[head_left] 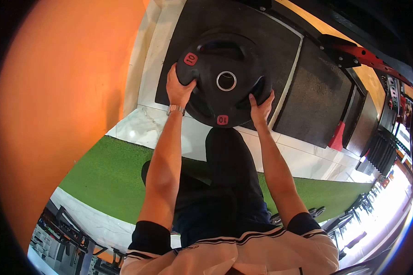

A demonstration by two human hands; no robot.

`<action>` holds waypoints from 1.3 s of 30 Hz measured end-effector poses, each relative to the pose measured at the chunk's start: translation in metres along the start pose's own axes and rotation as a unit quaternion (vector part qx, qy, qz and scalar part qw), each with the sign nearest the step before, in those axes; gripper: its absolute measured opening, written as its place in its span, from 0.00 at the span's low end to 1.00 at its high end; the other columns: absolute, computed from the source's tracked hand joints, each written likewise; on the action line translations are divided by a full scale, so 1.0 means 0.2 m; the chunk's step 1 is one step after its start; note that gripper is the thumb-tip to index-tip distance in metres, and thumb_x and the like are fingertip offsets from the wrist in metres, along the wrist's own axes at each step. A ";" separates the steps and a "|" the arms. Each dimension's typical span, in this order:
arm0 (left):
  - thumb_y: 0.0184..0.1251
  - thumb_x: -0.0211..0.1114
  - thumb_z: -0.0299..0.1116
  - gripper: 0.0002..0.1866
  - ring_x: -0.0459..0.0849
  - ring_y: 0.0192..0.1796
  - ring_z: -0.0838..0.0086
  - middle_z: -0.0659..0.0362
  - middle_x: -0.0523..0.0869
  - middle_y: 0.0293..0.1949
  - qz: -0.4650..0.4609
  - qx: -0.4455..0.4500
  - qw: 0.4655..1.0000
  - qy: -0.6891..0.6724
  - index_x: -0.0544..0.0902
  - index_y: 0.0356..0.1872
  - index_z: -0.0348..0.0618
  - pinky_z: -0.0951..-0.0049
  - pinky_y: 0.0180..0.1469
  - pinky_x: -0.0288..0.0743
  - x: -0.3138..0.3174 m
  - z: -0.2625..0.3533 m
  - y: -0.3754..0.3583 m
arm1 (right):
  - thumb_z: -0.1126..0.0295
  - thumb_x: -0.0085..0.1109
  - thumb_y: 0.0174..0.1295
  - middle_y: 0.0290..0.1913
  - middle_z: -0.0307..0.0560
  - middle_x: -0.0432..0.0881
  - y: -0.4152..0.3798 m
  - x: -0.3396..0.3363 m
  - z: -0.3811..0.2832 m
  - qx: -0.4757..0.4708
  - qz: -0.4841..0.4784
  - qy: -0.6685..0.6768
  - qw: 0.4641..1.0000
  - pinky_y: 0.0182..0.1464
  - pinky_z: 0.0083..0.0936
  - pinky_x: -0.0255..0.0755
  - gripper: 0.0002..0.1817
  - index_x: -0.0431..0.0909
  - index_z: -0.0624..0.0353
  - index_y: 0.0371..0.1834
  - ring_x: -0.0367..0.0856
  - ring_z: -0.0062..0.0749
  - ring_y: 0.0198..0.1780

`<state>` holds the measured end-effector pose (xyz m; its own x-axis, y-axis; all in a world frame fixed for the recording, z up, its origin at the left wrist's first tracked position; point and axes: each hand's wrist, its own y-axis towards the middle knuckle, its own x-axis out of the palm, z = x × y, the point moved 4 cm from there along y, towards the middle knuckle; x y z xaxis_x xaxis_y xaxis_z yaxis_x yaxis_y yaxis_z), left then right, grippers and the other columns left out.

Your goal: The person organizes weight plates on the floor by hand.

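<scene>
A round black weight plate with red "10" labels and a metal ring at its centre is held in front of my legs. My left hand grips its left edge, the thumb hooked in at a cut-out handle; a metal watch is on that wrist. On the right side, my right hand is closed round the rim, with the thumb on the plate's face by another handle opening. The fingers behind the plate are hidden.
Black rubber mats lie on the pale tiled floor beyond. An orange wall rises at left. Green turf runs under my legs. A black and red rack frame stands at upper right, with more gym equipment at far right.
</scene>
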<state>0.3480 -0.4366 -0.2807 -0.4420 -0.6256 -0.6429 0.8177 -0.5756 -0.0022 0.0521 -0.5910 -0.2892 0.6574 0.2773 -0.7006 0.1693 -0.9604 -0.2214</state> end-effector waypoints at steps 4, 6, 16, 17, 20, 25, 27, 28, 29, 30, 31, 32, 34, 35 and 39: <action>0.44 0.82 0.31 0.44 0.84 0.62 0.49 0.46 0.85 0.61 -0.001 -0.094 0.993 -0.065 0.74 0.69 0.41 0.59 0.65 0.78 -0.03 0.05 -0.01 | 0.62 0.76 0.60 0.68 0.70 0.74 -0.01 0.00 0.03 -0.011 0.001 0.033 0.999 0.73 0.44 0.64 0.50 0.53 0.64 0.80 0.74 0.62 0.69; 0.46 0.84 0.34 0.45 0.86 0.61 0.51 0.46 0.86 0.60 0.009 -0.071 0.996 -0.058 0.74 0.70 0.42 0.60 0.64 0.79 -0.02 0.03 -0.01 | 0.63 0.76 0.61 0.67 0.69 0.75 0.00 0.00 0.03 -0.008 0.000 0.034 0.999 0.72 0.43 0.66 0.49 0.54 0.64 0.79 0.75 0.61 0.68; 0.47 0.84 0.34 0.44 0.88 0.58 0.53 0.46 0.88 0.57 0.015 -0.111 0.991 -0.073 0.74 0.69 0.42 0.61 0.61 0.80 0.02 0.00 -0.05 | 0.61 0.77 0.61 0.68 0.70 0.75 0.10 -0.01 0.06 -0.023 -0.024 0.052 0.998 0.73 0.42 0.66 0.49 0.55 0.66 0.79 0.76 0.59 0.69; 0.47 0.84 0.34 0.44 0.88 0.58 0.53 0.46 0.87 0.57 0.037 -0.110 0.990 -0.076 0.73 0.69 0.42 0.61 0.61 0.80 0.03 0.01 -0.07 | 0.61 0.76 0.61 0.68 0.70 0.75 0.15 -0.03 0.05 -0.035 -0.031 0.035 0.998 0.73 0.42 0.67 0.49 0.56 0.66 0.79 0.76 0.59 0.69; 0.46 0.83 0.34 0.45 0.84 0.59 0.46 0.45 0.85 0.58 0.093 -0.137 0.982 -0.095 0.71 0.70 0.42 0.55 0.62 0.78 0.10 0.03 -0.16 | 0.62 0.76 0.62 0.68 0.70 0.76 0.38 -0.03 0.03 -0.136 -0.032 -0.019 0.990 0.72 0.43 0.68 0.48 0.56 0.64 0.80 0.77 0.58 0.69; 0.46 0.82 0.34 0.47 0.82 0.61 0.44 0.43 0.82 0.62 0.142 -0.205 0.965 -0.080 0.68 0.71 0.39 0.53 0.64 0.77 0.19 0.07 -0.25 | 0.64 0.77 0.60 0.67 0.67 0.78 0.62 -0.04 -0.16 -0.171 -0.119 -0.028 0.978 0.70 0.42 0.71 0.47 0.57 0.64 0.79 0.79 0.57 0.68; 0.46 0.83 0.35 0.48 0.82 0.62 0.43 0.42 0.81 0.63 0.140 -0.214 0.966 -0.049 0.68 0.71 0.38 0.52 0.64 0.77 0.20 0.07 -0.25 | 0.65 0.78 0.58 0.67 0.67 0.78 0.65 -0.04 -0.19 -0.125 -0.161 -0.016 0.979 0.69 0.42 0.73 0.48 0.58 0.63 0.78 0.80 0.58 0.67; 0.46 0.83 0.35 0.49 0.81 0.62 0.43 0.41 0.80 0.63 0.138 -0.195 0.970 -0.039 0.67 0.71 0.38 0.51 0.64 0.77 0.20 0.07 -0.25 | 0.64 0.79 0.57 0.66 0.66 0.79 0.65 -0.04 -0.18 -0.134 -0.152 -0.024 0.979 0.68 0.42 0.73 0.49 0.58 0.63 0.78 0.80 0.57 0.67; 0.45 0.83 0.35 0.49 0.81 0.63 0.42 0.40 0.80 0.64 0.137 -0.177 0.974 -0.030 0.67 0.71 0.37 0.51 0.64 0.77 0.19 0.07 -0.25 | 0.64 0.80 0.56 0.65 0.66 0.79 0.65 -0.04 -0.17 -0.144 -0.144 -0.032 0.979 0.68 0.42 0.74 0.49 0.59 0.62 0.78 0.81 0.57 0.66; 0.45 0.84 0.36 0.50 0.81 0.63 0.41 0.39 0.79 0.64 0.139 -0.160 0.977 -0.021 0.66 0.71 0.37 0.50 0.64 0.76 0.18 0.08 -0.24 | 0.63 0.81 0.55 0.65 0.66 0.80 0.65 -0.04 -0.19 -0.155 -0.136 -0.041 0.978 0.68 0.42 0.74 0.50 0.59 0.61 0.77 0.82 0.57 0.65; 0.44 0.84 0.36 0.51 0.80 0.63 0.41 0.39 0.79 0.64 0.129 -0.162 0.978 -0.007 0.66 0.71 0.36 0.50 0.64 0.77 0.17 0.09 -0.24 | 0.63 0.81 0.55 0.64 0.66 0.81 0.64 -0.04 -0.19 -0.141 -0.131 -0.047 0.980 0.67 0.41 0.75 0.50 0.59 0.61 0.78 0.82 0.56 0.65; 0.44 0.85 0.36 0.51 0.80 0.63 0.41 0.38 0.78 0.64 0.122 -0.164 0.979 0.006 0.65 0.71 0.35 0.49 0.64 0.77 0.16 0.11 -0.23 | 0.62 0.82 0.54 0.64 0.65 0.81 0.63 -0.04 -0.19 -0.130 -0.126 -0.052 0.982 0.67 0.41 0.75 0.51 0.60 0.60 0.78 0.82 0.55 0.65; 0.43 0.86 0.36 0.53 0.80 0.63 0.40 0.37 0.78 0.64 0.116 -0.159 0.980 0.024 0.64 0.71 0.35 0.49 0.64 0.77 0.16 0.12 -0.21 | 0.61 0.83 0.52 0.63 0.65 0.82 0.62 -0.05 -0.23 -0.114 -0.115 -0.051 0.986 0.67 0.40 0.75 0.52 0.61 0.60 0.78 0.83 0.53 0.64; 0.42 0.86 0.36 0.53 0.80 0.62 0.40 0.38 0.78 0.63 0.117 -0.154 0.981 0.031 0.64 0.71 0.35 0.49 0.63 0.77 0.16 0.12 -0.22 | 0.61 0.83 0.52 0.62 0.64 0.83 0.61 -0.05 -0.25 -0.107 -0.110 -0.046 0.987 0.67 0.40 0.75 0.52 0.61 0.60 0.78 0.83 0.52 0.64; 0.42 0.86 0.35 0.54 0.80 0.61 0.39 0.38 0.78 0.62 0.099 -0.159 0.981 0.046 0.63 0.71 0.35 0.48 0.63 0.78 0.16 0.09 -0.21 | 0.61 0.84 0.52 0.63 0.61 0.83 0.60 -0.05 -0.21 -0.068 -0.107 0.021 0.992 0.67 0.39 0.75 0.51 0.63 0.59 0.78 0.84 0.49 0.63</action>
<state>0.2934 -0.4426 -0.2869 -0.2387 -0.6497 -0.7218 0.9645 -0.2449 -0.0985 0.0978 -0.7095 -0.2802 0.6250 0.4760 -0.6187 0.4032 -0.8755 -0.2663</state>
